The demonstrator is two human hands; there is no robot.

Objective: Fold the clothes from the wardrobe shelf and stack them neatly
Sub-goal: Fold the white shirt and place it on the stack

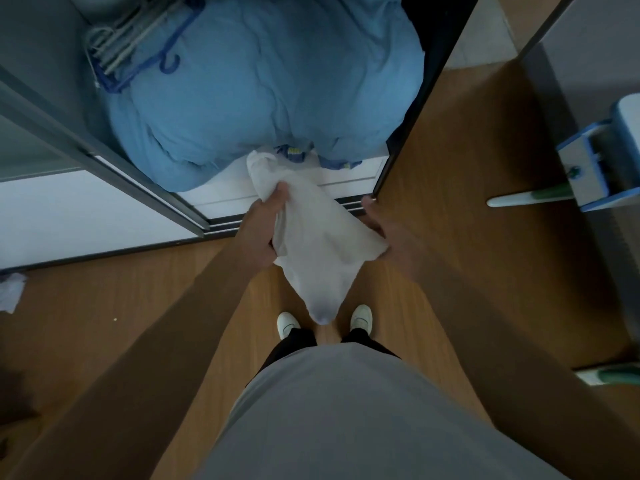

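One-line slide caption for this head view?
Left hand grips a white garment at the wardrobe; right hand meets its edge.

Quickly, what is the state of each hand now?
Left hand: grips the white garment.
Right hand: at the garment's edge; grip cannot be told.

Hangers (pixel 135 36) lie against a blue quilt (pixel 263 81); a mop (pixel 588 161) and crumpled paper (pixel 12 292) sit on the wooden floor (pixel 467 202)
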